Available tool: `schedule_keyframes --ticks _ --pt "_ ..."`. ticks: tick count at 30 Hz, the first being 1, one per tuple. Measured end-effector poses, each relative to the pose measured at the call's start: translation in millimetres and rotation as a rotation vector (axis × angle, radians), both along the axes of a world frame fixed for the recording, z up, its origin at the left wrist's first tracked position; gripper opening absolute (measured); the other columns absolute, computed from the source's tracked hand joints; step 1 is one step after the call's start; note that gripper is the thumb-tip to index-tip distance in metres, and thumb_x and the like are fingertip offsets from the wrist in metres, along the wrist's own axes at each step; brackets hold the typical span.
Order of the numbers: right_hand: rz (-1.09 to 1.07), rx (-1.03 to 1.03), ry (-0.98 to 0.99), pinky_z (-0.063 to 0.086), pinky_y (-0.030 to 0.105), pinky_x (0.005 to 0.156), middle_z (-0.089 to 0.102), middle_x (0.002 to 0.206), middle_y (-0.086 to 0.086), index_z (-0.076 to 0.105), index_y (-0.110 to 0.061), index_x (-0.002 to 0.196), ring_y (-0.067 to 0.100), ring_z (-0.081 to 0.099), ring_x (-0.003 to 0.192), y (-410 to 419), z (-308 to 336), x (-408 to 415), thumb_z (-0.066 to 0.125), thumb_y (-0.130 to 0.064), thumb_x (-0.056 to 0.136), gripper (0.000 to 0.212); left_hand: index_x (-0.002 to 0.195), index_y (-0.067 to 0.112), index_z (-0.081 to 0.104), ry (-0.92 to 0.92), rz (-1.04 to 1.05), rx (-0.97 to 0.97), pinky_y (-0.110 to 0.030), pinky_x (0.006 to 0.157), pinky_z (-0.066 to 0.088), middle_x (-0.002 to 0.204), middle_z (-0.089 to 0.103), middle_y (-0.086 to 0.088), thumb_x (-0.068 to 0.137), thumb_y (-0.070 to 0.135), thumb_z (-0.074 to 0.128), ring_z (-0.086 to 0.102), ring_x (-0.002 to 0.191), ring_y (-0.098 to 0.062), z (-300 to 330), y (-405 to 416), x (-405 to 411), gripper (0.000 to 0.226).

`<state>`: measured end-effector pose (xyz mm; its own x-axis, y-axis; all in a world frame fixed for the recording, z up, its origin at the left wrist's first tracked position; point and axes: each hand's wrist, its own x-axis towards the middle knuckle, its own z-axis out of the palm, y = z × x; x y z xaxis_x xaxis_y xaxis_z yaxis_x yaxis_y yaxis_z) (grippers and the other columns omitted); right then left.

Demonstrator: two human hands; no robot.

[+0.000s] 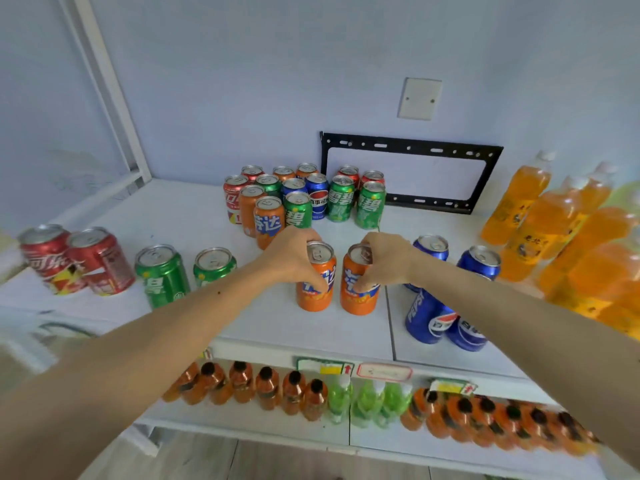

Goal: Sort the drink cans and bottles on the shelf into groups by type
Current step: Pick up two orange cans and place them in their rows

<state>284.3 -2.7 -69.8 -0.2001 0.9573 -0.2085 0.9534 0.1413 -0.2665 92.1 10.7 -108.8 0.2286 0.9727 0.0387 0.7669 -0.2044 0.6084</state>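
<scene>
Two orange cans stand side by side at centre frame near the shelf (284, 327) front edge, each in a grip. The left hand (294, 256) curls round the left orange can (316, 278), thumb low on the label and fingers over the rim; the right hand (384, 258) wraps the right orange can (358, 282) the same way.

Sorting looks partly done. Along this front band, two red cans (78, 259) sit at the left edge, two green cans (183, 270) beside them, and four blue cans (450, 292) at right of centre. Orange bottles (561, 230) crowd the right edge.

Further back, at centre, a mixed cluster (304, 195) of red, green, orange and blue cans is still unsorted; that is what remains.
</scene>
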Motion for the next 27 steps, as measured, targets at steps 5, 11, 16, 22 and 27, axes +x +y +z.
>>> schedule_keyframes --ticks 5,11,16,22,27 --pt "-0.039 -0.019 0.038 0.054 0.034 0.083 0.060 0.117 0.006 0.050 -0.014 0.119 0.022 0.059 0.101 -27.2 -16.4 -6.4 0.086 -0.035 0.063 0.070 0.099 0.017 0.069 -0.015 -0.029 -0.027 -0.037 0.072 0.060 0.091 0.071 0.004 0.038 0.026 0.093 0.068 0.081 -0.010 -11.4 -23.8 -3.5 0.066" --pt "-0.049 0.001 0.079 0.052 0.031 0.082 0.060 0.121 0.006 0.048 -0.013 0.123 0.023 0.058 0.106 -43.2 -24.2 -12.6 0.086 -0.031 0.065 0.072 0.097 0.020 0.068 -0.029 -0.050 -0.032 -0.040 0.072 0.061 0.094 0.069 0.004 0.036 0.030 0.091 0.068 0.082 -0.010 -22.3 -30.2 -9.7 0.065" --pt "-0.040 -0.043 0.043 0.052 0.032 0.085 0.058 0.126 0.007 0.043 -0.014 0.128 0.024 0.058 0.109 -44.0 -23.6 -11.6 0.084 -0.032 0.068 0.075 0.115 0.026 0.057 0.008 -0.074 -0.073 -0.039 0.085 0.056 0.117 0.052 -0.003 0.043 0.031 0.093 0.061 0.100 -0.018 -22.5 -32.1 -12.6 0.081" --pt "0.047 -0.136 -0.037 0.048 0.037 0.098 0.047 0.142 0.006 0.029 -0.017 0.145 0.025 0.052 0.123 -25.7 5.9 -9.7 0.084 -0.036 0.068 0.096 0.144 0.021 0.036 0.032 -0.176 -0.231 -0.035 0.099 0.046 0.138 0.048 -0.004 0.060 0.024 0.092 0.049 0.124 -0.020 8.1 -15.7 -23.2 0.101" --pt "0.125 -0.033 -0.064 0.041 0.039 0.106 0.049 0.141 0.008 0.042 -0.012 0.141 0.026 0.049 0.127 16.9 48.3 -11.3 0.083 -0.025 0.071 0.082 0.144 0.020 0.037 0.163 -0.126 -0.143 -0.040 0.106 0.042 0.141 0.050 -0.001 0.061 0.030 0.091 0.048 0.129 -0.021 51.9 22.6 -49.0 0.100"
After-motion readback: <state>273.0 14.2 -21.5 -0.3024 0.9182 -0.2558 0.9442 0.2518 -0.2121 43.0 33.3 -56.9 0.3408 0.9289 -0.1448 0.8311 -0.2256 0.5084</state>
